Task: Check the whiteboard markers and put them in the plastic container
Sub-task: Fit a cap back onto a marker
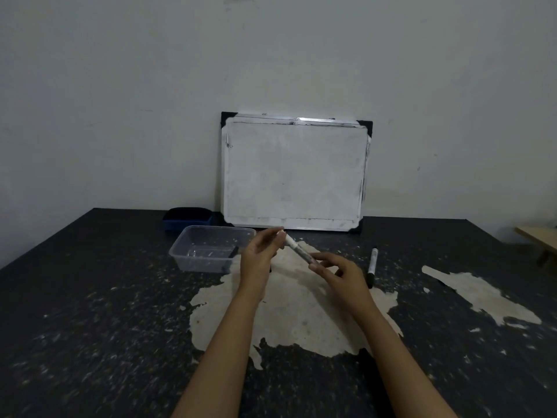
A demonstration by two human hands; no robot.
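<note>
I hold a white whiteboard marker (299, 250) between both hands above the table's middle. My left hand (261, 254) pinches its far end near the cap, and my right hand (337, 274) grips its near end. A second marker (372, 267) with a black cap lies on the table just right of my right hand. The clear plastic container (193, 241) sits to the left of my left hand, with a marker (231, 253) lying inside by its right wall. A small whiteboard (294, 173) leans against the wall behind.
A dark blue eraser (188, 218) lies behind the container, next to the whiteboard. The dark table top (90, 312) has worn pale patches. A wooden piece (539, 239) shows at the far right edge.
</note>
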